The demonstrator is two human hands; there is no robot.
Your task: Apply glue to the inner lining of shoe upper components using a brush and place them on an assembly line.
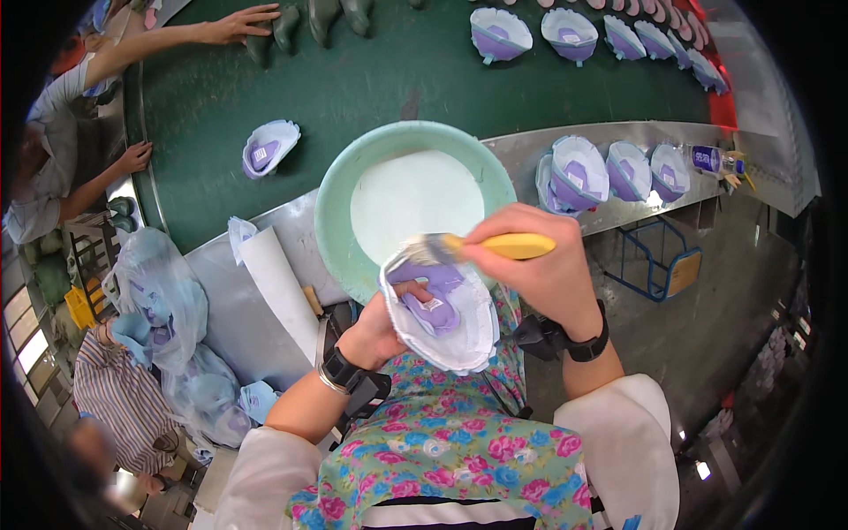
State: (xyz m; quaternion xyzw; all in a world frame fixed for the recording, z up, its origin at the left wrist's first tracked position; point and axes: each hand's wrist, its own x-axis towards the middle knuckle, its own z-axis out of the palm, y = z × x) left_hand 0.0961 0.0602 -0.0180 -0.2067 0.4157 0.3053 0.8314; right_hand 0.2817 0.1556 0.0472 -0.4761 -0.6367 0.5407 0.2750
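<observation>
My left hand [371, 331] grips a purple and white shoe upper [473, 331], its opening turned up and a small label inside, with the thumb reaching in. My right hand [534, 261] is closed on the yellow handle of a paintbrush [521, 246]. The bristles touch the upper's far rim, or are just above it; I cannot tell which. Just beyond, a pale green basin [331, 203] holds white liquid [420, 199]. To the right of the basin, several similar uppers [579, 172] stand on the metal ledge [530, 146].
A green conveyor belt [203, 106] carries one upper [269, 148], more uppers at the far right, and dark green shoe lasts [322, 19]. A co-worker's hand [243, 25] touches a last. Plastic bags of uppers [163, 283] are at left, a blue-framed stool [654, 261] at right.
</observation>
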